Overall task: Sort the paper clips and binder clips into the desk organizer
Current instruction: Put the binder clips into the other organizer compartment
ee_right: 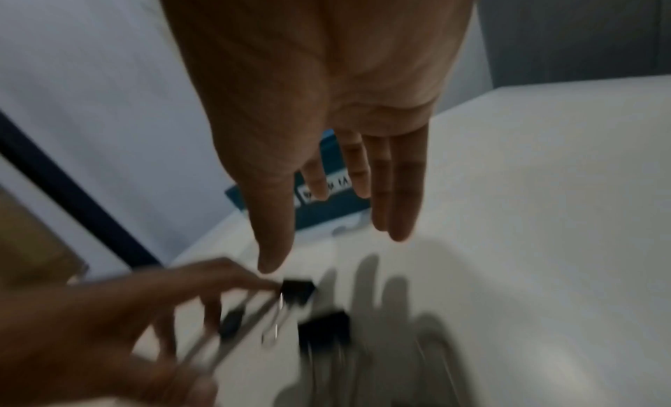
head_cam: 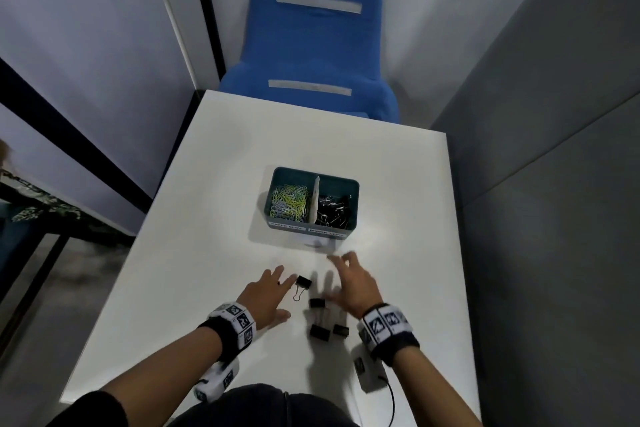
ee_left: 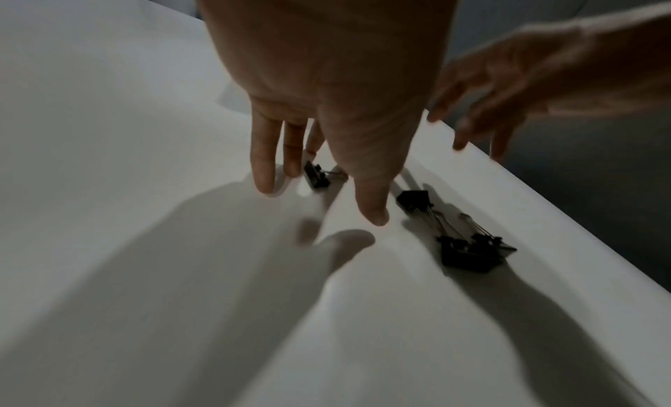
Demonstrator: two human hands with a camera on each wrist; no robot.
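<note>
A teal two-part desk organizer (head_cam: pixel 354 184) stands mid-table, coloured paper clips (head_cam: pixel 289 202) in its left part and black binder clips (head_cam: pixel 334 210) in its right. Several loose black binder clips lie on the white table (head_cam: pixel 207 184) near me: one (head_cam: pixel 303 282) at my left fingertips, one (head_cam: pixel 317 303) beside it, two (head_cam: pixel 319 332) nearer my body. My left hand (head_cam: pixel 266 295) is low over the table with straight fingers, holding nothing. My right hand (head_cam: pixel 349 282) hovers spread above the clips, empty and blurred. In the left wrist view the nearest clip (ee_left: pixel 317 174) sits just beyond my fingers (ee_left: pixel 264 154).
A blue chair (head_cam: pixel 311 42) stands beyond the table's far edge. Grey partition walls close in on the left and right. A small white device (head_cam: pixel 367 371) with a cable lies near the front right edge. The organizer's labelled front (ee_right: pixel 327 209) faces me.
</note>
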